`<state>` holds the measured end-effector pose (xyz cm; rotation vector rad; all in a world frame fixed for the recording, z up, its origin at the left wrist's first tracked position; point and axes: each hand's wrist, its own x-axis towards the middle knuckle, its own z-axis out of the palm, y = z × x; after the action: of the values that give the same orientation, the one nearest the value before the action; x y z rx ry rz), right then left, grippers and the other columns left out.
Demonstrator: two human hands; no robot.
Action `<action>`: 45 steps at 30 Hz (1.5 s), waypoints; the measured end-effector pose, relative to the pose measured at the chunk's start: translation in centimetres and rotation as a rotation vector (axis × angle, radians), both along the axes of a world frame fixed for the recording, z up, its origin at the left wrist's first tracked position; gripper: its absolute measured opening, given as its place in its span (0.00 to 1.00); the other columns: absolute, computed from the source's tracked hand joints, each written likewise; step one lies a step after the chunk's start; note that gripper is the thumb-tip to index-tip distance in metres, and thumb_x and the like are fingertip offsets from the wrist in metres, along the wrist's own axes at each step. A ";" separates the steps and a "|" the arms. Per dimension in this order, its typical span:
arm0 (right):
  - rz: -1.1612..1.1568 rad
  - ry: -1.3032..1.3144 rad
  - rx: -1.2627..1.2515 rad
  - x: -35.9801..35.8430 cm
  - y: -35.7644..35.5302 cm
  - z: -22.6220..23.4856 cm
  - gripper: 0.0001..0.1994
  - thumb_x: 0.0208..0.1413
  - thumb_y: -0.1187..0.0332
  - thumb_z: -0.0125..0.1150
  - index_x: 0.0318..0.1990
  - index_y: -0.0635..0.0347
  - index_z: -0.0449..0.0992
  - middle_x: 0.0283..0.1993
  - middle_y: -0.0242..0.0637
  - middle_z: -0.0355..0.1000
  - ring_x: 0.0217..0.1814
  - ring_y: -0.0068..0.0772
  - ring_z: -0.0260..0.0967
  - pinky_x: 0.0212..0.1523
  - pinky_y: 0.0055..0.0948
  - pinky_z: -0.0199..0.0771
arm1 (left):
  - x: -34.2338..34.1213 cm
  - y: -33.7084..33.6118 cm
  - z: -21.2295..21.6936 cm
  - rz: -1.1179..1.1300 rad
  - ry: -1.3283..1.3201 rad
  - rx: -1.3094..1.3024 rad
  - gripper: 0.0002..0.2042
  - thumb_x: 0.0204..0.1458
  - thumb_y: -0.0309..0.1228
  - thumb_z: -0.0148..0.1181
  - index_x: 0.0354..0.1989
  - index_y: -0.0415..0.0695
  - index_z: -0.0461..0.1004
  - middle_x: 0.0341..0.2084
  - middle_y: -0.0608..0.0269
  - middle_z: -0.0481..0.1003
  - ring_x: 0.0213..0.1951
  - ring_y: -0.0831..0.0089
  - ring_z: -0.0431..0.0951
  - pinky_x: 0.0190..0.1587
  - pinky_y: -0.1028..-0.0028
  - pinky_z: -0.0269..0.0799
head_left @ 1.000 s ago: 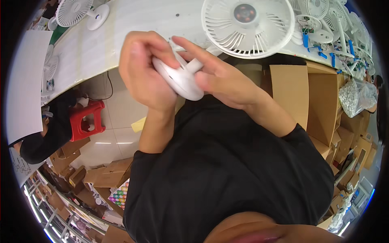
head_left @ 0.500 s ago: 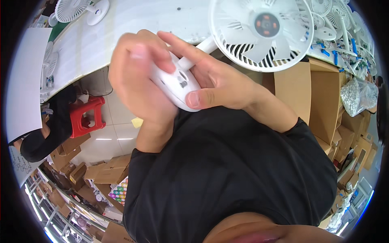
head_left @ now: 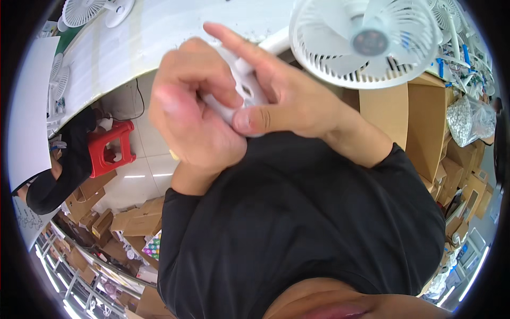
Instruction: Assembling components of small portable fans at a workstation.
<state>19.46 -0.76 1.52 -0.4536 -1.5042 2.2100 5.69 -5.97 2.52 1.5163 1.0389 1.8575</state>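
Fan (head_left: 366, 42), extending far right, gripped at its base (head_left: 258, 95) by left hand (head_left: 194, 101) and right hand (head_left: 300, 101); apparently working the base, calling next for steady two-handed support.

White fan (head_left: 366, 43), held tilted; base (head_left: 258, 94) half hidden between left hand (head_left: 194, 103) and right hand (head_left: 300, 101), dark oval hole (head_left: 246, 91) showing; stem (head_left: 277, 41) slants up to round slatted grille (head_left: 353, 83), pale blades inside, greyish hub (head_left: 370, 42) at centre
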 end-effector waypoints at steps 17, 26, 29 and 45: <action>-0.033 0.236 0.444 -0.8 1.1 -1.5 0.54 0.48 0.60 0.71 0.76 0.61 0.37 0.77 0.56 0.36 0.75 0.57 0.43 0.72 0.47 0.43 | 0.9 2.0 -0.9 -0.056 -0.365 0.091 0.26 0.66 0.49 0.30 0.33 0.41 0.69 0.19 0.64 0.68 0.24 0.77 0.62 0.32 0.79 0.58; -0.104 0.152 0.899 0.3 1.7 -0.9 0.50 0.47 0.63 0.69 0.74 0.62 0.43 0.77 0.59 0.36 0.77 0.56 0.44 0.72 0.42 0.49 | -0.9 3.5 -1.6 -0.253 -0.492 0.068 0.19 0.65 0.41 0.35 0.32 0.41 0.68 0.19 0.63 0.68 0.25 0.77 0.63 0.31 0.78 0.57; -0.194 -0.138 0.894 -0.6 1.3 -2.5 0.39 0.45 0.72 0.66 0.68 0.63 0.59 0.69 0.54 0.58 0.65 0.51 0.61 0.63 0.39 0.62 | -3.8 4.9 -5.3 -0.127 -0.461 0.056 0.13 0.62 0.34 0.38 0.33 0.41 0.69 0.22 0.63 0.69 0.28 0.76 0.65 0.36 0.79 0.60; -0.682 -0.577 1.148 -6.9 36.4 -10.5 0.23 0.46 0.78 0.62 0.53 0.56 0.74 0.53 0.44 0.75 0.54 0.50 0.72 0.56 0.40 0.72 | -9.3 5.2 -9.0 0.308 -0.298 -0.466 0.05 0.56 0.22 0.47 0.30 0.43 0.69 0.26 0.67 0.68 0.32 0.77 0.65 0.42 0.80 0.62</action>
<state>12.52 35.64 -9.02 -1.0073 -2.1440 0.5196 -3.62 -0.79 -6.49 0.8210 1.4878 1.7941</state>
